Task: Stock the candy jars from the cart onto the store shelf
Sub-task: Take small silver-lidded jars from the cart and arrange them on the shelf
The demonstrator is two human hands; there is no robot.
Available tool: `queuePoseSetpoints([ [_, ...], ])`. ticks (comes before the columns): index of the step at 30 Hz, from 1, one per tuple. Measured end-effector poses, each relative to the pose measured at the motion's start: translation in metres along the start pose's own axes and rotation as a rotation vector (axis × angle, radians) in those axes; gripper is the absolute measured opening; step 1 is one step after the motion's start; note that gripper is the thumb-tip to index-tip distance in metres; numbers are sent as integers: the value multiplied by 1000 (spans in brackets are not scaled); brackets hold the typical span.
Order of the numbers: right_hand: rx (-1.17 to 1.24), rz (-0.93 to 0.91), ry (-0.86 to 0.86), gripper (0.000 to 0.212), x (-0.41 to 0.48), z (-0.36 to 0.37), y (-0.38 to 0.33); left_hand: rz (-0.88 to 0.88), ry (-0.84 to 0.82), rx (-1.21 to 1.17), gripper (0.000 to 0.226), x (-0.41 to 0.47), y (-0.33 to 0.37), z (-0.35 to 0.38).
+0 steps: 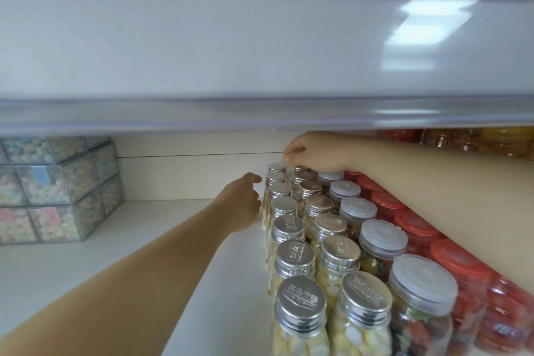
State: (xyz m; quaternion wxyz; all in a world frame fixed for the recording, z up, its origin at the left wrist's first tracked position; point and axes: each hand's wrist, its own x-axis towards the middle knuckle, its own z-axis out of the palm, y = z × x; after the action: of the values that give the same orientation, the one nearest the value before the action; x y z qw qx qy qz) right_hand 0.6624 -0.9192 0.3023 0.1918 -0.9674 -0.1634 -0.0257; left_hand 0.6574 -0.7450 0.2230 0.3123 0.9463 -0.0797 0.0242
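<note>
Two rows of silver-lidded candy jars (294,257) with pale yellow sweets run front to back on the white shelf (173,240). My left hand (241,201) reaches in from the lower left and rests against the left side of the rows near the back, thumb raised; its fingertips are hidden. From the right, my right hand (313,154) comes over the jars, its fingers curled down on the lid of the rearmost jar (299,168) in the second row. The cart is out of view.
Clear-lidded jars (383,235) and red-lidded jars (459,264) fill the shelf to the right. Stacked clear boxes of pastel candy (57,188) stand at the left. The upper shelf's edge (260,113) hangs low overhead. Bare shelf lies between boxes and jars.
</note>
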Motion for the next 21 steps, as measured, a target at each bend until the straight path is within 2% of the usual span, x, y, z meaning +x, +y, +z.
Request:
queuePoseSetpoints([
  [4,-18,-13,44,33,-33,-2,-6,-5,56,36,45,-20,-6,-11],
  [9,-258,-83,24,46,-95,2,-21,81,180,107,34,-80,2,-28],
  [12,-204,-111,16,50,-133,-4,-39,99,241,18,31,-129,7,-39],
  [16,-237,-163,18,62,-184,-7,-61,137,234,40,32,-196,15,-53],
  [18,-241,-200,54,68,-207,-3,-69,187,228,49,31,-227,17,-58],
  [21,-180,-261,132,65,-249,9,-84,216,230,1,27,-269,14,-61],
])
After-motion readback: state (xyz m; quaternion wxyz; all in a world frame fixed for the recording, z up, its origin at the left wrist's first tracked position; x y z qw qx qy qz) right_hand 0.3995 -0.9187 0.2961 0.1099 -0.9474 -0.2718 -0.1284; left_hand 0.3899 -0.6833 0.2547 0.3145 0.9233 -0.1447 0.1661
